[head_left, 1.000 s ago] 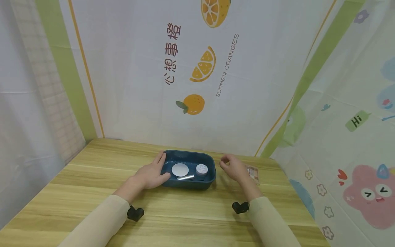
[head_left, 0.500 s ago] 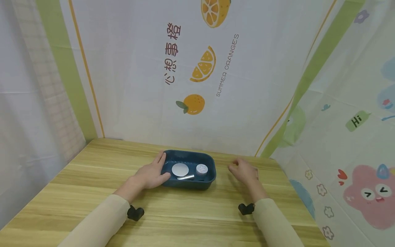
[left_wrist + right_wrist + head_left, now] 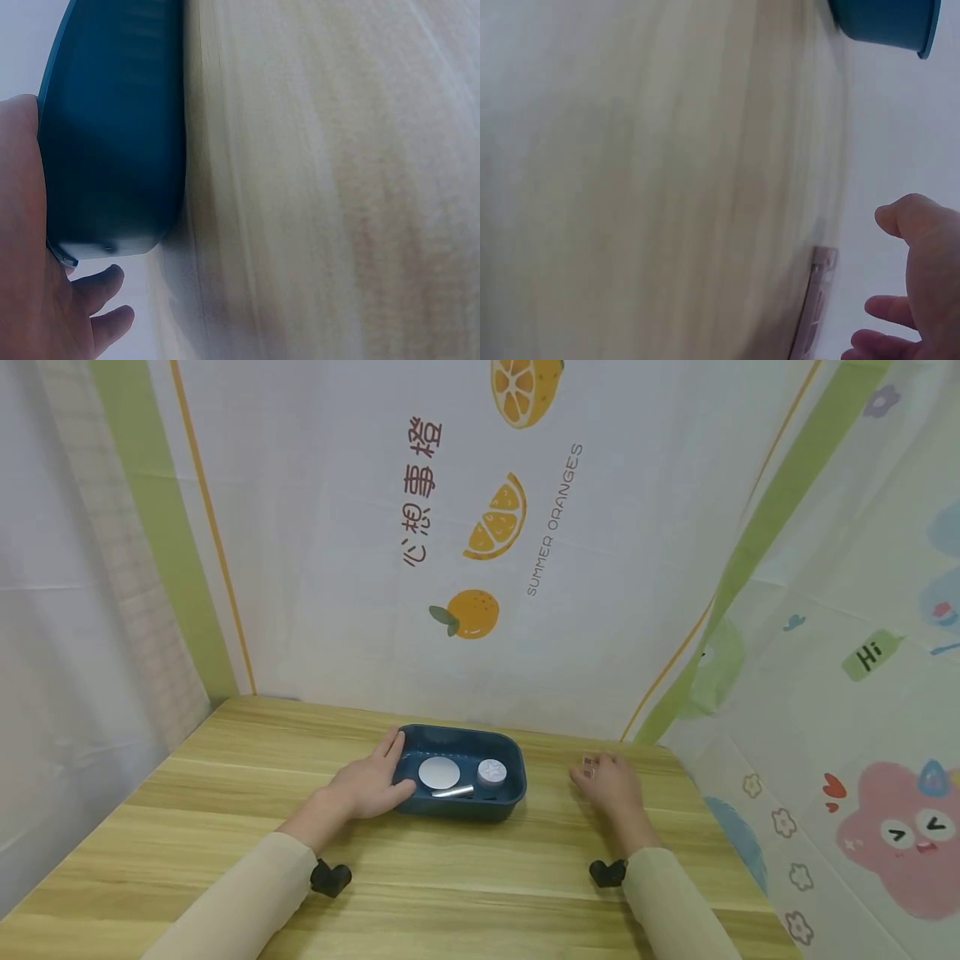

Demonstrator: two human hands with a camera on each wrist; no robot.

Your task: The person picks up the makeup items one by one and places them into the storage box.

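Observation:
My left hand [image 3: 367, 785] grips the left end of a dark blue open-topped box [image 3: 459, 810], thumb at the near rim and fingers at the far left corner. Inside the box lie a flat white disc [image 3: 438, 772], a round lidded tin [image 3: 491, 770] with a star-like pattern and a silver tube [image 3: 453, 792]. To the right, my right hand [image 3: 611, 785] is over a small flat checkered case [image 3: 589, 766], mostly hidden beneath it. The right wrist view shows the case [image 3: 816, 300] lying on the table, with the thumb and fingers apart above it.
The wood-grain table [image 3: 450, 893] ends at a white curtain [image 3: 337, 635] printed with oranges, close behind the box. Another printed curtain [image 3: 817, 727] hangs along the right side. A black wrist camera [image 3: 330, 878] sits on the left wrist, another [image 3: 607, 872] on the right.
My right hand has moved right, away from the box, and its fingers have spread over the checkered case. The left hand and the box have stayed in place.

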